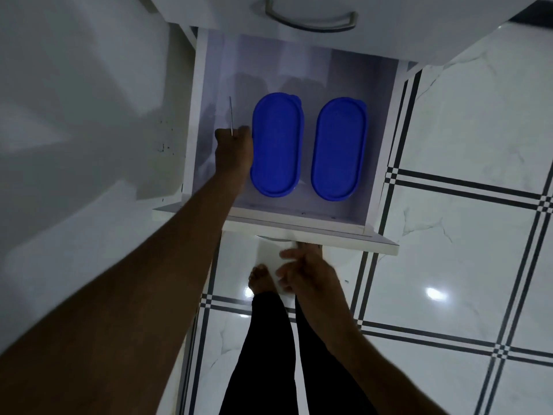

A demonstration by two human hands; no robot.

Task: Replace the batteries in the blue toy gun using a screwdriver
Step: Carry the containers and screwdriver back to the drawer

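View from above into an open white drawer [191, 163]. The left hand [235, 148] was reached into the drawer's left side, fingers closed around the handle end of a thin metal-shafted tool, taken to be the screwdriver [230, 115]; only its slender shaft showed, pointing away from the hand toward the back of the drawer. Just beside the hand lay two blue oval lidded containers [276, 145], side by side, the nearer one touching or almost touching the knuckles. The right hand [305, 272] hung loosely in front of the drawer front [314, 232], fingers parted and holding nothing, near the drawer's handle. Below it the person's legs and a bare foot [260, 278] stood on the tiled floor [449, 250].

The blue toy gun was not in view, nor were any batteries; whether either sat inside the containers could not be told.

Step in hand, as judged: fetching the tool, the earliest part of the task. No screw had been reached and no battery cover opened. The next move would call for lifting the screwdriver clear of the drawer without snagging the nearer container, then closing the drawer with the free right hand and carrying the tool to wherever the toy gun lay.
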